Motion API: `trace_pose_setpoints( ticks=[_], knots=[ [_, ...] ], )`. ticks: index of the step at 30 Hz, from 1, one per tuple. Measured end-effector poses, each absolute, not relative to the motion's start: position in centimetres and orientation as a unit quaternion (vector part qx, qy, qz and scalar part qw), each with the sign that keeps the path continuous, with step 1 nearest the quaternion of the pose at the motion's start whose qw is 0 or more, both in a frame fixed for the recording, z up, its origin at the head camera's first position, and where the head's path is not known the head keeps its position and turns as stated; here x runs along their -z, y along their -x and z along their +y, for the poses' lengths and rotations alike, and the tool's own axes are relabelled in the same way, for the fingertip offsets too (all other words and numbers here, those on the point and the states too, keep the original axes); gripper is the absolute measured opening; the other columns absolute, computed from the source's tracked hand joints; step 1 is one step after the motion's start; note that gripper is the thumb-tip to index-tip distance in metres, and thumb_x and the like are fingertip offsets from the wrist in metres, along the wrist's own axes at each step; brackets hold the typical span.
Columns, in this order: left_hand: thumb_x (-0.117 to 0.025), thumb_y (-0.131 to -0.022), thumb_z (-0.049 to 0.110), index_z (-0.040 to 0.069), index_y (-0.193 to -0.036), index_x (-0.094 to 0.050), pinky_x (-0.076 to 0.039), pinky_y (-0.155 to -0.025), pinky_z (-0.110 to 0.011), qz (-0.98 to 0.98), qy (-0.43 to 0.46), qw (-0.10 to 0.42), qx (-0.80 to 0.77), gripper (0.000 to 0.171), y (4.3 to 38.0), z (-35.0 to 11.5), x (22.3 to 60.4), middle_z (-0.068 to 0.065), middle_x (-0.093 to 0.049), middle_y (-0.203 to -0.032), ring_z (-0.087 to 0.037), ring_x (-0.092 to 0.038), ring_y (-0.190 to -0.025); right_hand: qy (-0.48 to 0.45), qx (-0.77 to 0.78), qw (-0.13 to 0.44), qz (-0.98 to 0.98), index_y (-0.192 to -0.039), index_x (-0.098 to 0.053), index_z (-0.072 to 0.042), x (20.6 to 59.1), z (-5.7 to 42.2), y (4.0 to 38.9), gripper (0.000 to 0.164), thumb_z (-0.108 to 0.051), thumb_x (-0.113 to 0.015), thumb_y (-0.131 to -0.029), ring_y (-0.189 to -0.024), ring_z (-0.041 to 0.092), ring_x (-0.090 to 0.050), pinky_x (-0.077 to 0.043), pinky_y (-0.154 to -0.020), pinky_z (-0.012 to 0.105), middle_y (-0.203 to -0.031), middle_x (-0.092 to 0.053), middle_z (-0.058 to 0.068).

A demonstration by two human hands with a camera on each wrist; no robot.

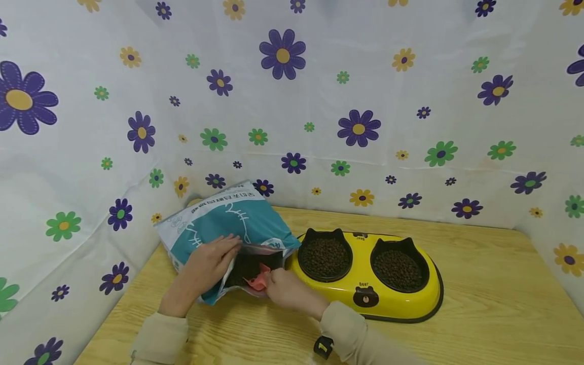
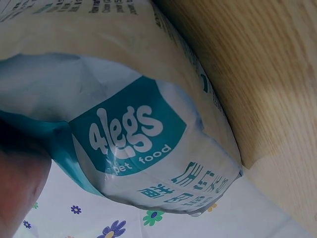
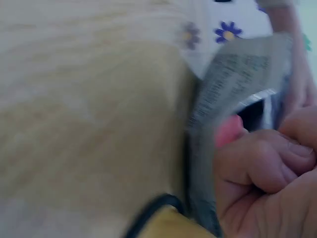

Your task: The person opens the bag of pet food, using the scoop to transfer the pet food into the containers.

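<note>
A teal-and-white pet food bag (image 1: 255,218) lies on its side, its mouth facing the front and dark kibble showing inside. My left hand (image 1: 205,268) holds the bag by the upper left edge of the mouth. In the left wrist view, the bag's printed end (image 2: 133,129) fills the middle. My right hand (image 1: 292,289) grips a pink scoop (image 1: 259,280) at the mouth, its front part reaching inside. Curled fingers (image 3: 262,158) wrap the handle in the right wrist view, where only a bit of the pink scoop (image 3: 229,131) shows.
Right of the bag stands a yellow double feeder (image 1: 360,263) with two black cat-eared bowls, the left bowl (image 1: 325,256) and right bowl (image 1: 399,266) both holding brown kibble. A small black object (image 1: 323,347) with a yellow mark is by the right sleeve. Flowered cloth (image 1: 319,96) surrounds the wooden table (image 1: 493,299).
</note>
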State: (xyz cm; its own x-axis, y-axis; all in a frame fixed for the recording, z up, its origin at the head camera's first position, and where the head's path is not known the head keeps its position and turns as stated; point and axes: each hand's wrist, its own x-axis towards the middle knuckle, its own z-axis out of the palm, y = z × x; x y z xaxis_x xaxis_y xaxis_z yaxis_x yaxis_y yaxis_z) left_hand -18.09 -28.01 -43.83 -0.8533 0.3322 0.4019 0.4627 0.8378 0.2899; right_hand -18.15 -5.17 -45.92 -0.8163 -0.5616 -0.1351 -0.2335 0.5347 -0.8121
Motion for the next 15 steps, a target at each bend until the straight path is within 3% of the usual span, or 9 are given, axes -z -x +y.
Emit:
trace_pose_setpoints(
  ticks=[7, 15],
  knots=[
    [-0.062, -0.103, 0.013, 0.003, -0.125, -0.073, -0.053, -0.105, -0.055, -0.944, 0.209, 0.168, 0.190, 0.027, 18.1, -28.1, 44.0, -0.016, -0.071, -0.130, -0.038, -0.066, -0.124, 0.254, 0.386, 0.121, 0.878, -0.067, -0.046, -0.014, 47.4, -6.5, 17.6, 0.045, -0.021, -0.043, -0.111, -0.048, 0.008, -0.035, -0.027, -0.047, 0.021, -0.060, -0.036, -0.006],
    [-0.061, -0.103, 0.013, 0.002, -0.126, -0.073, -0.052, -0.105, -0.055, -0.945, 0.208, 0.164, 0.190, 0.028, 18.2, -28.3, 43.9, -0.017, -0.070, -0.131, -0.039, -0.065, -0.125, 0.247, 0.438, 0.124, 0.855, -0.076, -0.051, -0.011, 47.8, -5.8, 17.0, 0.042, -0.025, -0.038, -0.113, -0.050, 0.007, -0.034, -0.026, -0.048, 0.020, -0.063, -0.038, -0.006]
  ],
)
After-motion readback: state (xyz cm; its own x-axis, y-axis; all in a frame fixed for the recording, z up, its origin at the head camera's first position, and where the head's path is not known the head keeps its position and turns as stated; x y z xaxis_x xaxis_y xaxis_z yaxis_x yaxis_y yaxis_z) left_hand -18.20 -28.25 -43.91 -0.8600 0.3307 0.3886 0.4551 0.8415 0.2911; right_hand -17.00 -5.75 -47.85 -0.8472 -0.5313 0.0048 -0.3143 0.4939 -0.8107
